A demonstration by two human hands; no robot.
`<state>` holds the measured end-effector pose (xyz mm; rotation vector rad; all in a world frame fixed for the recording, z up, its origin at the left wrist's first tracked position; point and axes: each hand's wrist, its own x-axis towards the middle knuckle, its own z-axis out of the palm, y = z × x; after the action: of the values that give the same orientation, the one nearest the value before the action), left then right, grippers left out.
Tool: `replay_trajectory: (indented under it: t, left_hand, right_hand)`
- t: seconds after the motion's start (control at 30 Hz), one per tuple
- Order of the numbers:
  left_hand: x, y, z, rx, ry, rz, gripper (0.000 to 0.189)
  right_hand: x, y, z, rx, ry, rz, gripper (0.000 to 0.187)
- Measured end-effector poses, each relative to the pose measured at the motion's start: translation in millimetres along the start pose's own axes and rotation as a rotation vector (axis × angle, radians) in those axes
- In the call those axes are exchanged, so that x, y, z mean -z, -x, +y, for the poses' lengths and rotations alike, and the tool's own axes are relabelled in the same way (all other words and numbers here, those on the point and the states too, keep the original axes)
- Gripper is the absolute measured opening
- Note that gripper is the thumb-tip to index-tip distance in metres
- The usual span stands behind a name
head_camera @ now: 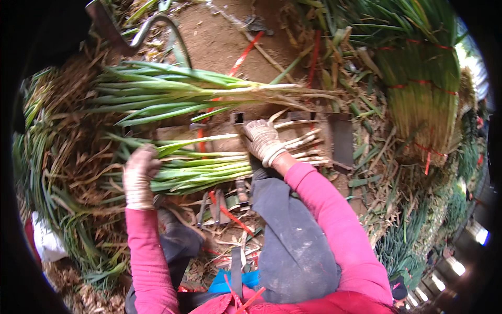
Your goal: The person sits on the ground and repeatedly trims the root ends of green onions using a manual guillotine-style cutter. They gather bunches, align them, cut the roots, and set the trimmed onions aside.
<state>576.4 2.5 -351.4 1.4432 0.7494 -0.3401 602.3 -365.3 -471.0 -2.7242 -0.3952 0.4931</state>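
Observation:
Several green onions (204, 167) lie side by side across a low metal frame (341, 137), green leaves to the left, pale root ends to the right. My right hand (262, 137), in a dirty knitted glove, rests on their pale stalks; its fingers are partly hidden. At the leafy end is my left hand (142, 167), gloved too, its fingers curled and blurred, so its hold on the leaves is unclear. Just beyond the frame lies a loose heap of green onions (184, 90). Red plastic ties (200, 143) run beneath both lots.
Large bundles of green onions (423, 94) bound with red ties stand at the right. More onions and dry leaves (66, 188) are heaped at the left. A curved metal rod (172, 23) juts in at the top left. Leaf scraps and red strips litter the soil (219, 35).

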Motion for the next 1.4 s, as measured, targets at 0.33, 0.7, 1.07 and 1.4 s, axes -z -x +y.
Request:
replay_trajectory:
  t: [0.33,0.7,1.07,1.4]
  left_hand:
    - [-115,-59,-65,-0.764,-1.491,-0.198,0.028]
    - [-125,-50,-82,-0.905,-1.427,-0.16,0.015]
    - [-117,-34,-93,-0.674,-1.241,-0.276,0.014]
    - [-134,-28,-88,-0.654,-1.419,-0.378,0.025]
  right_hand:
    - [5,59,61,-0.339,0.136,0.043,0.033]
    - [7,70,86,-0.287,0.212,0.117,0.022]
    - [21,95,87,-0.335,-0.074,-0.177,0.031]
    - [27,38,66,-0.826,-0.335,-0.153,0.045]
